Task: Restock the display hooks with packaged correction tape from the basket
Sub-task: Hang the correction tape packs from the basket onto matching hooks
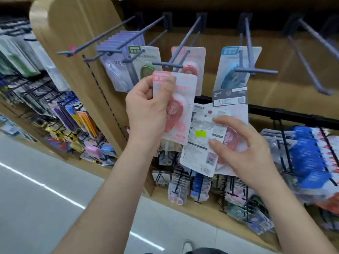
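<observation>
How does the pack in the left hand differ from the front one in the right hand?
The left-hand pack shows its pink front and red dispenser; the right-hand pack shows its printed back with a green sticker. The left-hand pack is raised near the hooks; the right-hand pack is lower, tilted. Both are same-shaped cards.

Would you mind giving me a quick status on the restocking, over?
Left hand grips one pink pack, face out, just below the hook. Right hand holds spare packs, backs showing. Pack not yet hung; hook end looks clear.
</observation>
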### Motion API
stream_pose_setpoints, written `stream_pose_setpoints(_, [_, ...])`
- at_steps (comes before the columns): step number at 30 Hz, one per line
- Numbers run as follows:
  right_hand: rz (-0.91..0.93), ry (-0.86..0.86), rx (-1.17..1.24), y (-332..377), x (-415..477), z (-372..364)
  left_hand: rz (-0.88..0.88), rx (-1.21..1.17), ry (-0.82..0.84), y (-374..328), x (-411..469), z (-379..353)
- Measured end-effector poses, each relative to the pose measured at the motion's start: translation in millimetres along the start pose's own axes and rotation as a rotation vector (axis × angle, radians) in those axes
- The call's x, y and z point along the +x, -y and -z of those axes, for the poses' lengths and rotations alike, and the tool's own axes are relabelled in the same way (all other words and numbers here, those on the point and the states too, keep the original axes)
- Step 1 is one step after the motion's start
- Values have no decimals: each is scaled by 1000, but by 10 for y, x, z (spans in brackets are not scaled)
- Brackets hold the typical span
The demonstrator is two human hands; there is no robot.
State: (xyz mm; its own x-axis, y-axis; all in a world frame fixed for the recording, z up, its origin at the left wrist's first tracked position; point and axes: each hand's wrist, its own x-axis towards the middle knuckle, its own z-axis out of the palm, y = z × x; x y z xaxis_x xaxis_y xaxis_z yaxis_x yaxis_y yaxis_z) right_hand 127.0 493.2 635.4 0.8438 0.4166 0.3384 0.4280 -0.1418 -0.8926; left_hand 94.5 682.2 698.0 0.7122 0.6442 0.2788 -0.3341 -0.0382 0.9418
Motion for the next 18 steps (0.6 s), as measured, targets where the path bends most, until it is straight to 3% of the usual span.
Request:
stream_pose_setpoints(7, [-27, -8, 80, 10, 40, -90, -40, -26, 39, 50, 138, 29])
stream_pose_setpoints(18, [-128, -138, 221, 10, -82, -226, -125, 242, -8, 271, 533, -200])
